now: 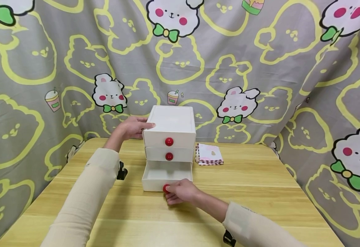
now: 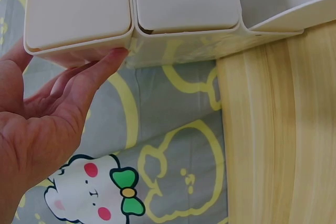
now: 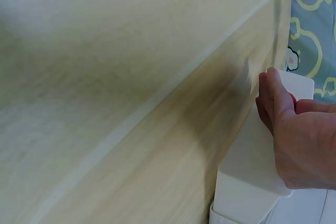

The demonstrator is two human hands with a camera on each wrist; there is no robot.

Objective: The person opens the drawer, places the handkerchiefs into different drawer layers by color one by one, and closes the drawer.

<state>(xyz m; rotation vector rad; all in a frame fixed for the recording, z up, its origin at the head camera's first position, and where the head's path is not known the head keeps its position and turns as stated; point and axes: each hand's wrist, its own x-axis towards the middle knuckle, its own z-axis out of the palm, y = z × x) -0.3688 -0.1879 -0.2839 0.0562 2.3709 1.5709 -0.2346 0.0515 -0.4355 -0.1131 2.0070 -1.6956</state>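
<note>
A white three-drawer cabinet [image 1: 173,118] with red knobs stands on the table. Its bottom drawer [image 1: 152,185] is pulled out, while the upper drawers [image 1: 155,139] are closed. My left hand [image 1: 133,127] rests against the cabinet's upper left side, thumb at the top edge. In the left wrist view, the fingers of that hand [image 2: 55,103] lie fairly straight along the side wall. My right hand [image 1: 183,192] pinches the bottom drawer's red knob [image 1: 166,188] between thumb and fingers. In the right wrist view, the right hand [image 3: 302,137] mostly covers that knob.
A folded stack of patterned cloth [image 1: 209,154] lies just right of the cabinet. The wooden table [image 1: 260,192] reaches back to a grey curtain [image 1: 180,48] with cartoon prints, which also hangs along both sides.
</note>
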